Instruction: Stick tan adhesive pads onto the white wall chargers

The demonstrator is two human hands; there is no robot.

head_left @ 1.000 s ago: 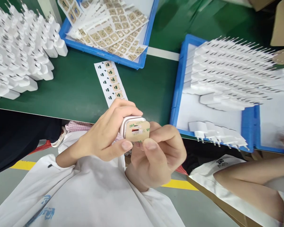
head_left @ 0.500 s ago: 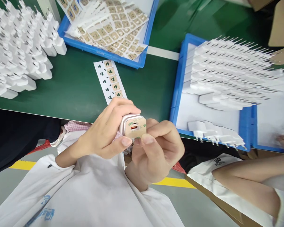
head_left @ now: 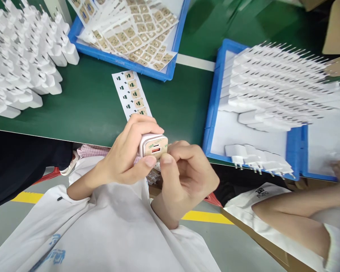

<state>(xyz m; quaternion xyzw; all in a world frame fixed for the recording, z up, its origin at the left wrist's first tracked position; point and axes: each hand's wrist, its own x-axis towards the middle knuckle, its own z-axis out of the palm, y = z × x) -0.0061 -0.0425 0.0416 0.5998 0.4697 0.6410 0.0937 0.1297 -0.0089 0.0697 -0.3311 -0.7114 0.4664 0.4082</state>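
My left hand [head_left: 130, 147] is wrapped round a white plug charger [head_left: 143, 144], its port end turned toward me. A tan adhesive sticker [head_left: 162, 142] with green print lies over that end, and a small slot and an orange-red USB port show through its cut-outs. My right hand [head_left: 187, 170] is closed, with thumb and forefinger pinched at the sticker's lower right edge; the fingertips partly hide that corner. Just beyond my left fingers, a white sheet of stickers [head_left: 134, 94] lies on the green table, one column bare of stickers and the other bearing tan ones.
Many white chargers [head_left: 25, 64] stand prongs up at left. A blue tray [head_left: 107, 56] of sticker sheets sits at the back. Another blue tray [head_left: 212, 113] at right holds rows of chargers. A co-worker's arm [head_left: 294, 206] reaches in from the right.
The charger and both hands have shifted slightly left and up. The sticker, which stuck out toward my right fingers, now sits closer against the charger's end.
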